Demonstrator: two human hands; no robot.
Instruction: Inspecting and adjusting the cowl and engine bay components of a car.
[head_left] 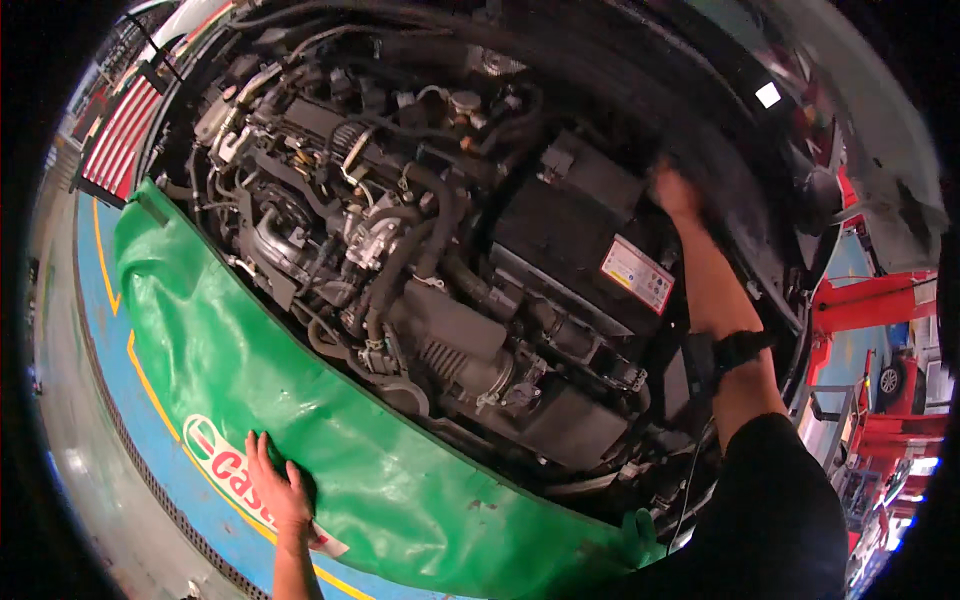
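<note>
My left hand (277, 490) rests flat with outstretched fingers on a green fender cover (400, 490), which drapes over the near edge of an engine bay. My right arm, with a dark band at the wrist, reaches along the right side of a black car battery (560, 235) with a white and red label (637, 273). Beyond the battery's far right corner is my right hand (676, 190), smeared and dim; its fingers and anything in them cannot be made out. A black box-like cover (598, 175) sits at the battery's far side, close to that hand.
The engine (320, 190), with hoses and metal pipes, fills the bay's left half. A black ribbed air duct (470, 365) lies nearer the middle. At left stands a red slatted tool cabinet (118, 140) by a blue floor; red lift parts (870, 300) are at right.
</note>
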